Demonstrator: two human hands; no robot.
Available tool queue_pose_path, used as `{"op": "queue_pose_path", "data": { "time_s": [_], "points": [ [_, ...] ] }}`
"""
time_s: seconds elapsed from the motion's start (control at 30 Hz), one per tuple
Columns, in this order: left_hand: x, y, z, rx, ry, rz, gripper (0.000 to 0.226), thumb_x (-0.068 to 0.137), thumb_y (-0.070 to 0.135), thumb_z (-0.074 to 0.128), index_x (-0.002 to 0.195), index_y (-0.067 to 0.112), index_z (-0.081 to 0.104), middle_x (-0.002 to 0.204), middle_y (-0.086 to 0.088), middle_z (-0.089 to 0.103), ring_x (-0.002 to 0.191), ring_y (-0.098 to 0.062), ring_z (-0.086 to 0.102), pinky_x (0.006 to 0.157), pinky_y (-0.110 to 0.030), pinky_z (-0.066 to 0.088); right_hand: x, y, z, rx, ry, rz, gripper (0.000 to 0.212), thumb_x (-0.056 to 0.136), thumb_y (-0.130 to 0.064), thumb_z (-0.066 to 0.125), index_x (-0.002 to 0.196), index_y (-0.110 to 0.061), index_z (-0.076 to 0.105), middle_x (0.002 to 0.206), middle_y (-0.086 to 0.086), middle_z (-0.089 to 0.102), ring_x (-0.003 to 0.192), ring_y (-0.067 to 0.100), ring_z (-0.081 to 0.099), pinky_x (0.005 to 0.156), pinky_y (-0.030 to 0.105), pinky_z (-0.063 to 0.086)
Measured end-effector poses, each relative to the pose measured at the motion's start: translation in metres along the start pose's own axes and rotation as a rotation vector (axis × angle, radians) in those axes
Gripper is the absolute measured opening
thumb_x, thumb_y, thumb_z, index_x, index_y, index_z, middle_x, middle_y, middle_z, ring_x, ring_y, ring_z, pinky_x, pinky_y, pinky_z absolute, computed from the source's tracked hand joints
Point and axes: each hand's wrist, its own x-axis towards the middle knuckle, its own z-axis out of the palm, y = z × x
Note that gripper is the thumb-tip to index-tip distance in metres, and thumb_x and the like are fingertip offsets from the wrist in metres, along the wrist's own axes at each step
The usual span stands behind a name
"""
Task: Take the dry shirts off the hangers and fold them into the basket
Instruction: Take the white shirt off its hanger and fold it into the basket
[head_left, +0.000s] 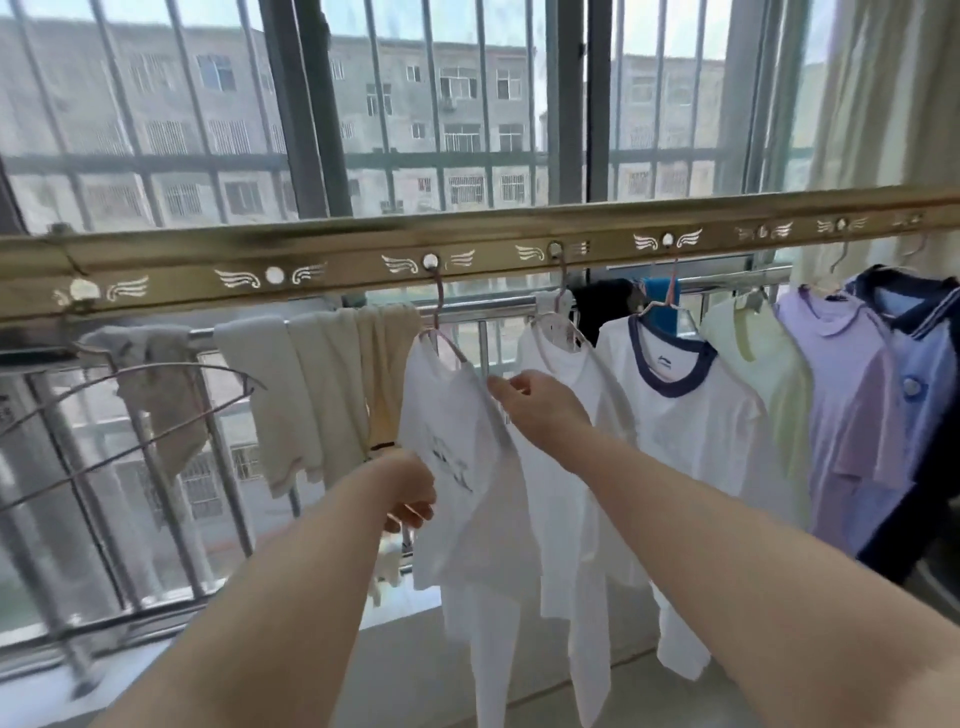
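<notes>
Head view: the leftmost white shirt (457, 447) hangs on its hanger (439, 304) from the gold rail (332, 260); the right hand (540, 410) pinches its shoulder and the left hand (410, 493) grips its side edge. This looks like the unhanging step, and next the shoulder needs slipping off the hanger arm

From my remote seat I saw only two bare limbs: the left forearm (291, 587) and right forearm (727, 525) were uncovered from wrist as far as my view reached, and the left hand (410, 493) and right hand (540, 410) were bare too, their fingertips somewhat blurred.
</notes>
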Motion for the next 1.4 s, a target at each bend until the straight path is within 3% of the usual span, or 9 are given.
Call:
{"op": "queue_pose_path", "data": {
  "time_s": [0.13, 0.37, 0.53, 0.7, 0.8, 0.93, 1.1, 1.23, 1.4],
  "points": [
    [0.024, 0.012, -0.042, -0.178, 0.195, 0.168, 0.014, 0.093, 0.012, 0.047, 0.083, 0.008, 0.057, 0.067, -0.004, 0.062, 0.052, -0.016, 0.056, 0.055, -0.023, 0.043, 0.032, -0.035, 0.017, -0.140, 0.029, 0.000, 0.057, 0.085, -0.052, 0.055, 0.131, -0.017, 0.050, 0.125, 0.002, 0.059, 0.110, 0.023, 0.058, 0.087, 0.034, 0.048],
    [0.057, 0.028, -0.078, -0.284, 0.275, 0.330, 0.018, 0.094, 0.015, 0.051, 0.096, 0.005, 0.065, 0.093, -0.009, 0.071, 0.072, -0.018, 0.067, 0.061, -0.027, 0.053, 0.070, -0.055, 0.048, -0.449, 0.152, 0.068, 0.023, 0.095, -0.023, 0.043, 0.111, -0.017, 0.059, 0.094, 0.000, 0.061, 0.080, 0.022, 0.055, 0.055, 0.025, 0.037],
    [0.071, 0.039, -0.087, -0.324, 0.302, 0.460, 0.014, 0.093, 0.010, 0.052, 0.096, 0.007, 0.065, 0.097, -0.010, 0.069, 0.071, -0.012, 0.065, 0.061, -0.027, 0.054, 0.075, -0.042, 0.049, -0.344, 0.319, 0.083, 0.029, 0.100, -0.031, 0.037, 0.113, -0.022, 0.060, 0.101, 0.001, 0.065, 0.087, 0.022, 0.057, 0.069, 0.029, 0.041],
    [0.072, 0.054, -0.098, -0.409, 0.443, 0.603, 0.012, 0.084, 0.014, 0.053, 0.082, 0.023, 0.061, 0.090, -0.006, 0.068, 0.083, -0.024, 0.067, 0.078, -0.043, 0.060, 0.069, -0.036, 0.042, -0.335, 0.451, 0.014, 0.028, 0.100, -0.031, 0.037, 0.111, -0.020, 0.060, 0.102, 0.002, 0.067, 0.081, 0.019, 0.052, 0.068, 0.029, 0.037],
    [0.063, 0.064, -0.100, -0.414, 0.634, 0.603, 0.030, 0.082, 0.009, 0.052, 0.111, 0.020, 0.054, 0.110, -0.004, 0.061, 0.097, -0.024, 0.059, 0.088, -0.038, 0.054, 0.063, -0.032, 0.034, -0.286, 0.483, -0.042, 0.026, 0.100, -0.029, 0.037, 0.109, -0.020, 0.060, 0.100, 0.000, 0.066, 0.082, 0.019, 0.052, 0.069, 0.031, 0.040],
    [0.056, 0.068, -0.100, -0.178, 0.891, 0.611, 0.058, 0.083, 0.003, 0.057, 0.137, 0.016, 0.037, 0.136, -0.007, 0.041, 0.128, -0.028, 0.037, 0.100, -0.039, 0.038, 0.051, -0.021, 0.030, -0.118, 0.372, -0.143, 0.022, 0.098, -0.030, 0.046, 0.104, -0.020, 0.064, 0.092, -0.006, 0.067, 0.085, 0.016, 0.060, 0.074, 0.034, 0.048],
    [0.068, 0.042, -0.085, 0.123, 0.992, 0.689, 0.045, 0.085, 0.008, 0.060, 0.125, 0.027, 0.057, 0.128, -0.003, 0.048, 0.120, -0.025, 0.042, 0.097, -0.039, 0.037, 0.038, 0.000, 0.039, -0.103, 0.265, -0.170, 0.018, 0.095, -0.030, 0.053, 0.098, -0.020, 0.068, 0.084, -0.010, 0.069, 0.081, 0.013, 0.063, 0.073, 0.031, 0.048],
    [0.072, 0.013, -0.059, 0.103, 0.786, 0.785, 0.017, 0.088, 0.024, 0.065, 0.104, 0.021, 0.071, 0.098, -0.001, 0.070, 0.093, -0.023, 0.061, 0.084, -0.035, 0.049, 0.036, 0.016, 0.050, -0.192, 0.202, -0.151, 0.017, 0.096, -0.033, 0.052, 0.096, -0.023, 0.067, 0.082, -0.012, 0.067, 0.073, 0.008, 0.060, 0.065, 0.025, 0.046],
    [0.082, -0.027, -0.043, -0.092, 0.398, 0.662, 0.006, 0.085, 0.015, 0.071, 0.080, 0.017, 0.073, 0.076, 0.000, 0.068, 0.076, -0.019, 0.061, 0.074, -0.029, 0.050, 0.029, 0.043, 0.075, -0.359, 0.146, -0.011, 0.018, 0.092, -0.031, 0.055, 0.100, -0.022, 0.069, 0.089, -0.003, 0.068, 0.089, 0.020, 0.062, 0.075, 0.030, 0.048]
  ]
}}
